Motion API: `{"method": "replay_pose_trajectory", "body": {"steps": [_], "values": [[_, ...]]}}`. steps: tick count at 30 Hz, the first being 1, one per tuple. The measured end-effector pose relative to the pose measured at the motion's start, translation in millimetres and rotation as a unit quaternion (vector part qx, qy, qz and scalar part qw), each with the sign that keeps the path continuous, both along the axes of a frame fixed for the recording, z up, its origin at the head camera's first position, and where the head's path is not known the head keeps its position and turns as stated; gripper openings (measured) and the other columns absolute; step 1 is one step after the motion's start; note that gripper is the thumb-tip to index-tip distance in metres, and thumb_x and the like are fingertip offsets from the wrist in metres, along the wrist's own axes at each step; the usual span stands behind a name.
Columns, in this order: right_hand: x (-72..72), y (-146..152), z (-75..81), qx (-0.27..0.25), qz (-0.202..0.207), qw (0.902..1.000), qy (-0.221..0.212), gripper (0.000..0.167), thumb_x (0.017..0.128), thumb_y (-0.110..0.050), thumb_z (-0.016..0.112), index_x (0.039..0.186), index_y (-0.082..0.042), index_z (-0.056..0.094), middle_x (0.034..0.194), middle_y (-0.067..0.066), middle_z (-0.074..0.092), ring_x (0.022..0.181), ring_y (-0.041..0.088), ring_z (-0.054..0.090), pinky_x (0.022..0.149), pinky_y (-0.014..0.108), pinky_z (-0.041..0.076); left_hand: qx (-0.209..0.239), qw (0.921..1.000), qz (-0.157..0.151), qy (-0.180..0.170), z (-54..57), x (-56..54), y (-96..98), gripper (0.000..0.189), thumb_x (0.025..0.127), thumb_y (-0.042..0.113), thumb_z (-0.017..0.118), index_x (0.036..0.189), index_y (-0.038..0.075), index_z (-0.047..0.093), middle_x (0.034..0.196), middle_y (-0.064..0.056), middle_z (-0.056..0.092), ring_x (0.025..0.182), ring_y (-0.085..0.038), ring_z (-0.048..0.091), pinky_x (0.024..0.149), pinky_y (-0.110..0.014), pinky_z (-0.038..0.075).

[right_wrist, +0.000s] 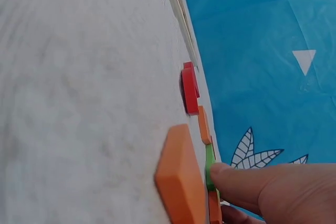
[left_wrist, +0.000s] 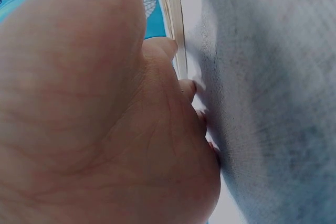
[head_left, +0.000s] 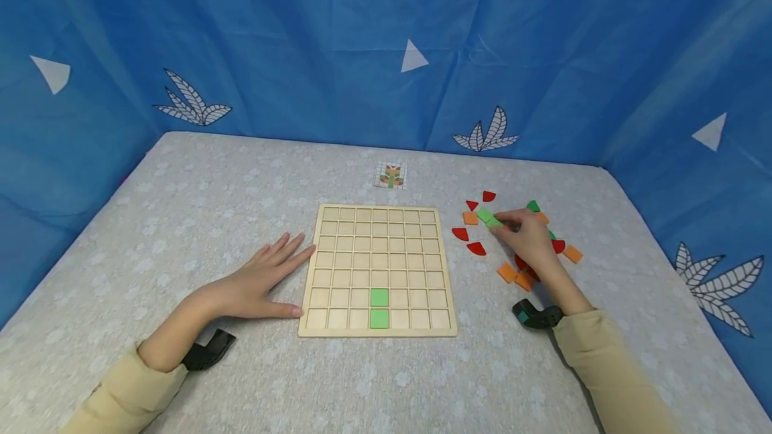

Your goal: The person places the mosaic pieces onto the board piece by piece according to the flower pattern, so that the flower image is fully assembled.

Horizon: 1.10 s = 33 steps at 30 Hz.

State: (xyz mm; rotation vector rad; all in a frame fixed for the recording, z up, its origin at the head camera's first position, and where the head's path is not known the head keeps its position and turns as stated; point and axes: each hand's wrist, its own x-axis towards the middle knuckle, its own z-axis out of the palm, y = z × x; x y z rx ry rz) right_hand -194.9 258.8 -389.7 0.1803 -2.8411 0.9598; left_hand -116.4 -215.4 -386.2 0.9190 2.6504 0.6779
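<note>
The person's right hand (head_left: 531, 236) reaches into a scatter of small flat pieces to the right of a pale wooden square-grid board (head_left: 362, 260), its thumb and index finger curled and pinching a bright green square tile (head_left: 492, 222). That tile lies between the two fingertips, near the tabletop; whether it is lifted clear of the surface cannot be told. In the right wrist view the thumb presses against its green side. A second light green square tile (head_left: 484, 215) sits just beyond the pinched one, up against it on the side away from the palm. To the left of these is an orange square tile (head_left: 470, 218), with a small red triangular piece (head_left: 472, 205) just behind it. Two red quarter-round pieces (head_left: 461, 234) lie between the fingers and the board, while more orange square tiles (head_left: 507, 272) rest near the wrist. The left hand (head_left: 256, 283) is flat, fingers straight and spread, holding nothing, its index fingertip and thumb tip touching the board's left edge. Two green square inlays (head_left: 379, 308) fill the lowest two cells of the board's middle column, well apart from both hands.
</note>
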Motion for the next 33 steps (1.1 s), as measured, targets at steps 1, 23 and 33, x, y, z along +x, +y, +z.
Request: {"method": "replay_pose_trajectory", "body": {"steps": [1, 23, 33], "values": [[0.0, 0.0, -0.5, -0.001, 0.000, 1.0000, 0.006, 0.029, 0.087, -0.010, 0.067, 0.110, 0.007, 0.065, 0.104, 0.022, 0.054, 0.090, 0.034, 0.053, 0.076, 0.046, 0.045, 0.000, 1.0000, 0.000, -0.001, 0.4, 0.0, 0.2, 0.101, 0.078, 0.059, 0.066, 0.151, 0.009, 0.018, 0.154, -0.017, 0.003, 0.138, -0.036, -0.005, 0.104, -0.059, 0.002], [0.7, -2.9, -5.4, -0.041, -0.020, 0.9979, 0.045, 0.015, 0.087, -0.006, 0.066, 0.102, -0.001, 0.067, 0.088, 0.012, 0.060, 0.077, 0.023, 0.049, 0.066, 0.033, 0.041, -0.003, 1.0000, 0.001, -0.002, 3.8, -0.5, 1.4, 0.099, 0.078, 0.058, 0.066, 0.151, 0.010, 0.018, 0.154, -0.017, 0.003, 0.138, -0.036, -0.005, 0.104, -0.059, 0.002], [2.1, -6.9, -1.8, -0.044, -0.029, 0.9977, 0.042, 0.014, 0.091, -0.008, 0.063, 0.101, -0.002, 0.069, 0.093, 0.013, 0.065, 0.081, 0.023, 0.050, 0.067, 0.034, 0.042, -0.010, 0.9999, 0.002, -0.011, 2.2, -1.1, 0.5, 0.101, 0.078, 0.059, 0.066, 0.151, 0.011, 0.016, 0.155, -0.016, 0.001, 0.139, -0.034, -0.006, 0.105, -0.057, 0.001]]}}
